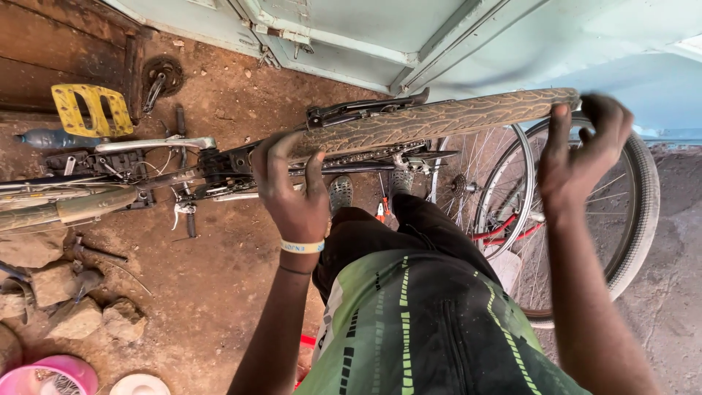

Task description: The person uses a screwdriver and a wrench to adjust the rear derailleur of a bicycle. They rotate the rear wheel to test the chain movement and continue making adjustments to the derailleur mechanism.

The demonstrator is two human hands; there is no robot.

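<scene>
A dusty bicycle tyre (439, 117) on its wheel runs across the middle of the head view, seen edge-on. My left hand (292, 186) grips the tyre at its left end, fingers curled over the tread. My right hand (581, 153) holds the tyre's right end, slightly blurred. The bicycle frame (80, 205) with its crank and chain stretches to the left. Below the tyre are my dark trousers and green patterned shirt.
A second bicycle wheel (629, 219) with a red frame stands behind on the right. A yellow pedal (91, 110) and a plastic bottle (51, 137) lie at the left. Rocks (73, 314) and a pink bowl (51, 374) sit at lower left. A pale blue metal door (380, 36) is ahead.
</scene>
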